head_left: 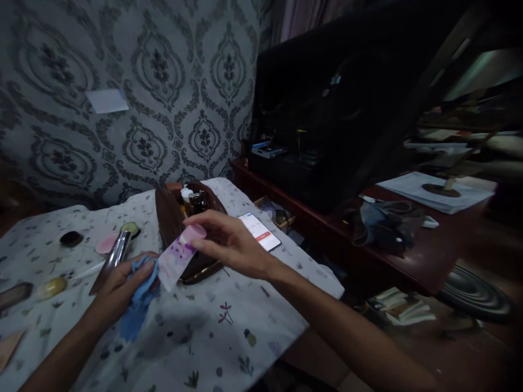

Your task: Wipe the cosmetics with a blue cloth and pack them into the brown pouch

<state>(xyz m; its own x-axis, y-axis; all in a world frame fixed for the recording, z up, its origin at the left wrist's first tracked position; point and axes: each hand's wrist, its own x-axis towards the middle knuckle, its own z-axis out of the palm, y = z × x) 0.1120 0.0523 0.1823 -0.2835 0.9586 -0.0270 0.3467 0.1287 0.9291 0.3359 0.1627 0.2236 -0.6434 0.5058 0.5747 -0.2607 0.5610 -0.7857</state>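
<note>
My right hand (231, 242) grips a pink and white squeeze tube (178, 256) by its cap end, thumb and fingers around it. A crumpled blue cloth (141, 296) is bunched in my left hand (122, 280), close beside the tube's lower end; whether the cloth touches the tube I cannot tell. Just behind the tube stands an open brown toiletry bag (165, 215) with several bottles (198, 200) inside. Left of it, a dark tube with a silver cap (118, 247) lies partly behind my left hand.
A lit phone (261, 231) lies right of the bag on the patterned tablecloth (229, 354). Several small items, including a pink disc (107, 243), a black lid (71, 238) and a yellowish round-ended object (52, 288), are at left. A large black panel (327, 120) rises behind.
</note>
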